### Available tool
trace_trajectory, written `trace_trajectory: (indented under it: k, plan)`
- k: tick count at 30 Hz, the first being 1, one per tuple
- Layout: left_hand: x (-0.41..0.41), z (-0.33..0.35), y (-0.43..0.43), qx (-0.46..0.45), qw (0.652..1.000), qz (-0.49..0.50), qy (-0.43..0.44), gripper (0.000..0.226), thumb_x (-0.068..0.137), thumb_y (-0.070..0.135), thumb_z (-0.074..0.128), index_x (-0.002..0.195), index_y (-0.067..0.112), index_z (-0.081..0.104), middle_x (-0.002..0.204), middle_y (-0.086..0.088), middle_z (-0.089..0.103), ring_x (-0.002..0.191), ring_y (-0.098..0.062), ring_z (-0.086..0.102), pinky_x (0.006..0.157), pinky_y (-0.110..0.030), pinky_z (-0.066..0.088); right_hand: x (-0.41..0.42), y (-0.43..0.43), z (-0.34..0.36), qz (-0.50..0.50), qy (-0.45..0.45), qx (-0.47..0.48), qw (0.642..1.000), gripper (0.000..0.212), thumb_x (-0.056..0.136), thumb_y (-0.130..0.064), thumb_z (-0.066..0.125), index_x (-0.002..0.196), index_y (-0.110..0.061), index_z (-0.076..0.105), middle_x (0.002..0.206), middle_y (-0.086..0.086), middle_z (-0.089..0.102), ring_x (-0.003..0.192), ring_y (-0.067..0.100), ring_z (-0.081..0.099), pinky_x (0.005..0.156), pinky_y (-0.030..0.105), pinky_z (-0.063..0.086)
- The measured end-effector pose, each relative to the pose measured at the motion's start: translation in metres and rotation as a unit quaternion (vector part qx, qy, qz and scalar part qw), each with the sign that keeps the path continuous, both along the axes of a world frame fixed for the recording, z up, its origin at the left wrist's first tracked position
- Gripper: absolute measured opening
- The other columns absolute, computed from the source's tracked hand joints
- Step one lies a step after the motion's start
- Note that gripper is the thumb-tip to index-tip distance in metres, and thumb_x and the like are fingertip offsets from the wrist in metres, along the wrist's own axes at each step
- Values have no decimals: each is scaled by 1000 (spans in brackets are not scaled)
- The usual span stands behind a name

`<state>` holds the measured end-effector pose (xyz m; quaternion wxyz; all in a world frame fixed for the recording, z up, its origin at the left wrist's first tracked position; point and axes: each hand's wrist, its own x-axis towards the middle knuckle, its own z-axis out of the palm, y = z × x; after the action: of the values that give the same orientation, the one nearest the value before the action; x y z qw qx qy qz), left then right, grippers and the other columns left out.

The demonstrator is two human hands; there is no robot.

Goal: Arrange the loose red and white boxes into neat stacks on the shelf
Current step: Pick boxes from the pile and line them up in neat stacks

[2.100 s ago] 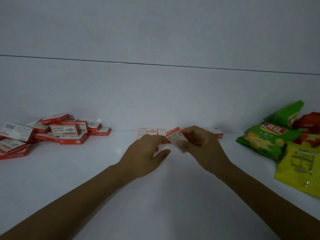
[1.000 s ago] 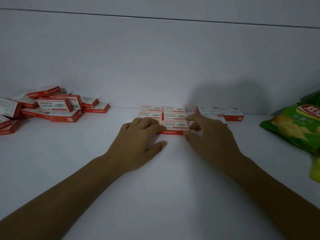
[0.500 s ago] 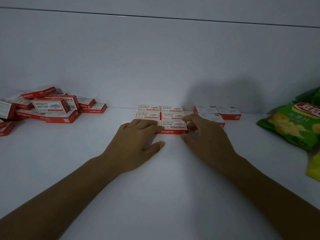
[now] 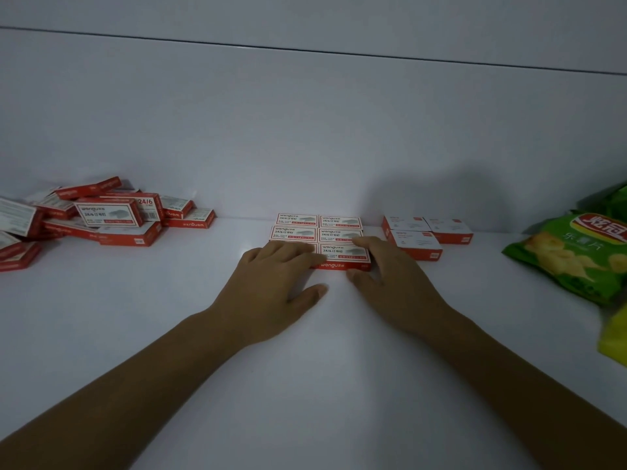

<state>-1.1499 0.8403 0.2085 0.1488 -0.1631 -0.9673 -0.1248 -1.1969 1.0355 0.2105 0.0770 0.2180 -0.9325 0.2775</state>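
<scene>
A neat block of red and white boxes (image 4: 319,232) lies flat on the white shelf (image 4: 169,317), two across and three deep. My left hand (image 4: 274,283) lies flat over the front-left box, fingers straight. My right hand (image 4: 393,276) cups the front-right box (image 4: 342,254), fingers along its right side and thumb against its red front edge. A loose heap of the same boxes (image 4: 101,218) is piled at the far left. Three more boxes (image 4: 424,234) sit in a small group just right of the block.
Green snack bags (image 4: 576,252) lie at the right, with a yellow bag (image 4: 614,334) at the right edge. The shelf's white back wall (image 4: 305,147) rises directly behind the boxes.
About two seconds ago my right hand held a box in the air; that box now lies at the block's front right. Both hands have since stayed nearly still against the front row.
</scene>
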Motion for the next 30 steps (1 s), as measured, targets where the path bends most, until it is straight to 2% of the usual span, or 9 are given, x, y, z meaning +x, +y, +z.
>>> trace_trajectory:
  k: [3, 5, 8, 11, 15, 21, 24, 27, 30]
  plan:
    - [0, -1, 2, 9, 1000, 15, -3, 72, 78, 67, 18, 136, 31, 42, 144, 8, 40, 134, -14, 31, 105, -34, 26, 1, 0, 0, -2, 2, 0, 1000, 50, 92, -34, 52, 137, -21, 36, 138, 0, 45, 125, 15, 42, 103, 29, 34]
    - [-1, -3, 2, 16, 998, 56, -14, 76, 78, 72, 23, 140, 31, 34, 152, 4, 27, 140, -18, 19, 111, -38, 20, 1, 0, 0, -8, 2, 1, 1000, 51, 92, -34, 52, 138, -21, 35, 139, 0, 44, 125, 15, 42, 103, 28, 33]
    - [-6, -6, -2, 48, 991, 104, -66, 83, 76, 77, 32, 144, 29, 27, 156, -3, 13, 143, -26, 12, 115, -44, 20, 1, -1, 2, -19, 4, 2, 1000, 52, 91, -35, 53, 137, -19, 35, 139, 0, 45, 126, 15, 42, 103, 27, 34]
    - [-7, -3, -2, 88, 989, 86, -80, 87, 75, 79, 36, 144, 26, 28, 155, -1, 18, 140, -20, 24, 111, -41, 30, 1, -2, 2, -22, 2, 6, 1000, 52, 92, -35, 52, 137, -19, 35, 138, 0, 45, 125, 16, 43, 102, 29, 35]
    - [-5, 0, 0, 91, 989, 79, -86, 77, 81, 64, 47, 145, 27, 26, 157, 3, 12, 142, -14, 16, 111, -33, 25, 2, -1, 1, -18, 1, 8, 1000, 51, 92, -35, 51, 137, -20, 35, 137, 0, 46, 124, 15, 43, 101, 28, 35]
    - [-5, -2, -1, 92, 990, 73, -82, 76, 82, 62, 49, 144, 25, 28, 156, 4, 16, 140, -14, 21, 110, -33, 27, 1, 0, -2, -17, 12, 16, 1000, 48, 93, -35, 50, 136, -19, 37, 136, 0, 47, 123, 15, 43, 100, 26, 35]
    - [-8, -2, -2, 93, 990, 71, -78, 80, 78, 70, 47, 142, 24, 33, 153, 3, 24, 137, -16, 28, 109, -38, 33, 0, -1, -2, -18, 17, 17, 1000, 48, 92, -36, 50, 136, -18, 38, 136, 1, 47, 122, 15, 43, 100, 26, 34]
    - [-8, 1, -2, 98, 991, 72, -60, 91, 69, 79, 35, 139, 22, 37, 148, 0, 33, 134, -21, 33, 107, -41, 34, 2, -3, 4, -30, 57, 11, 998, 54, 88, -42, 55, 135, -21, 39, 137, -1, 45, 125, 15, 40, 100, 27, 33]
    - [-1, 8, -2, 62, 994, 85, -25, 86, 73, 70, 37, 144, 21, 30, 152, -5, 26, 139, -23, 24, 111, -42, 27, 12, -6, 14, -24, 119, 47, 991, 59, 84, -49, 57, 134, -21, 40, 137, -2, 45, 124, 15, 39, 98, 29, 35]
